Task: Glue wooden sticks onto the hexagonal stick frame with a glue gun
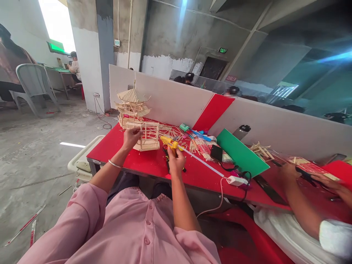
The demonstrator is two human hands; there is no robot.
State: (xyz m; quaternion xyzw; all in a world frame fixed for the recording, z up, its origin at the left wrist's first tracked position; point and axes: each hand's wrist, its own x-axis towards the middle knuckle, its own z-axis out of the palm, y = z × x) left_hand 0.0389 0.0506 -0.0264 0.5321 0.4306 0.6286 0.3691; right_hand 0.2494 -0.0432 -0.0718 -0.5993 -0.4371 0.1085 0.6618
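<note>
My left hand (131, 136) grips the near side of a small frame built of thin wooden sticks (147, 136), which stands on the red table (148, 163). My right hand (176, 158) is closed around the handle of a yellow glue gun (169, 142), whose nozzle points left at the stick frame. Behind the frame stands a taller stick pagoda model (132, 106). A white cord (203, 163) runs from the glue gun to a white plug block (237, 180).
Loose sticks (199, 147), a green sheet (242, 152), a black phone (216, 152) and a glue tube (184, 127) lie on the table. A white and red partition (192, 104) backs it. A co-worker's arms (302, 205) work at the right. A grey chair (33, 86) stands far left.
</note>
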